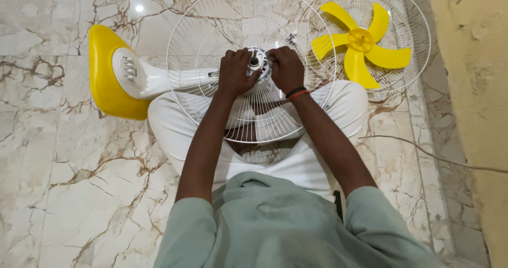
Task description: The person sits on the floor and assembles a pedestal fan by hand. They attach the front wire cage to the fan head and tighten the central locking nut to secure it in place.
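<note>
Head view: a white wire rear fan guard point(211, 46) is shown lying across the lap of a seated person, with the left hand point(234, 72) and right hand point(286, 68) both closed around the motor hub point(257, 62) at its centre, one on either side. The white fan stand point(159, 80) with its yellow base point(103, 72) extends to the left over the marble floor point(69, 183). A yellow five-blade propeller point(362, 41) is seen resting in a second wire guard point(413, 24) beside the wall point(476, 88), and a thin cable point(434, 156) trails to the right.

No packages, labels, signs or screens show anywhere in this view.
</note>
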